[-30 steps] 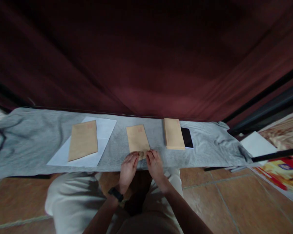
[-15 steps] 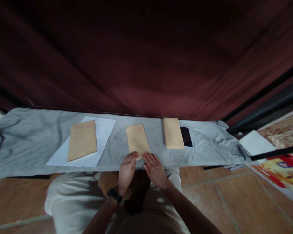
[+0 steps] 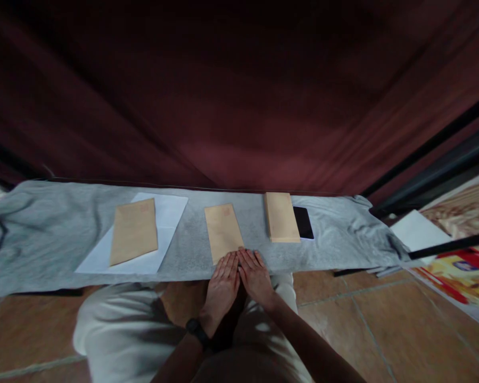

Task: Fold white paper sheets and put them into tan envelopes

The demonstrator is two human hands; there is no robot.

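From my remote seat, head view: left hand (image 3: pixel 222 284) flat, fingers straight and together; right hand (image 3: pixel 256 277) flat beside it, the two meeting along their inner sides; neither grasps anything I can see. Both sets of fingertips overlie the near end of the brown envelope (image 3: pixel 223 231), left covering more of that end, right at its near right corner; I judge the left slightly better placed over it. Envelope lies straight ahead of the hands, near end close to the grey cloth's (image 3: pixel 191 250) near edge; long axis runs toward the far edge, top leaning left. To the right, an envelope stack (image 3: pixel 282 218) by the far edge, black phone (image 3: pixel 304 222) against its right side; toward the left end, a wider envelope (image 3: pixel 134 231) on white paper (image 3: pixel 166 239).
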